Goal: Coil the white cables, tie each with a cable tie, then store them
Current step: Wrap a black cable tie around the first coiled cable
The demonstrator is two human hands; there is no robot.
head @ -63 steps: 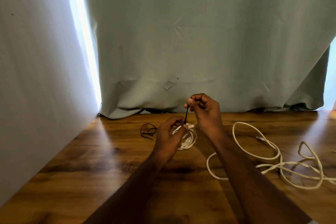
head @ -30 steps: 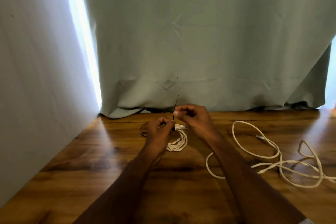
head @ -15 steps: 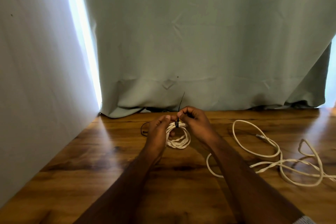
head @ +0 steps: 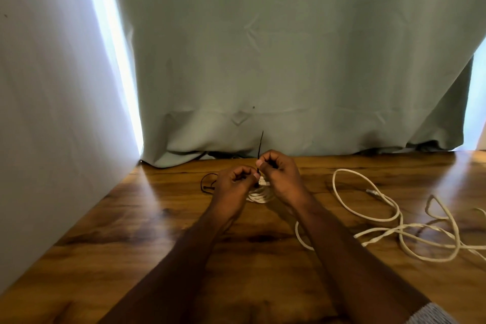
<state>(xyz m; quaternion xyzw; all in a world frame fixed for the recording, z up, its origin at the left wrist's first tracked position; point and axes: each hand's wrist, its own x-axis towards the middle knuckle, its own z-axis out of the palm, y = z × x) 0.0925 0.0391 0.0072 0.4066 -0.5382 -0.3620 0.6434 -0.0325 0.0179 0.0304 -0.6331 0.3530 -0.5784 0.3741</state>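
Both hands meet over a coiled white cable (head: 259,195); the right hand (head: 278,175) pinches a black cable tie (head: 260,148), apparently.

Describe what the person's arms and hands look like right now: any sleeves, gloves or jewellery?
Both forearms are bare. The left hand and right hand wear no gloves, and no rings or watch show. A light grey knitted sleeve cuff peeks in on the right arm at the lower frame edge.

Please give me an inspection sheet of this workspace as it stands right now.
Surface: wooden table, glossy.
Job's things: coiled white cable held between both hands; black cable tie around it, tail pointing up.
Clutter: spare black ties behind the left hand.
Hands: left hand grips the coil; right hand pinches the tie.
Cables: loose white cable sprawled uncoiled at right.
Surroundings: green curtain behind; white wall at left.
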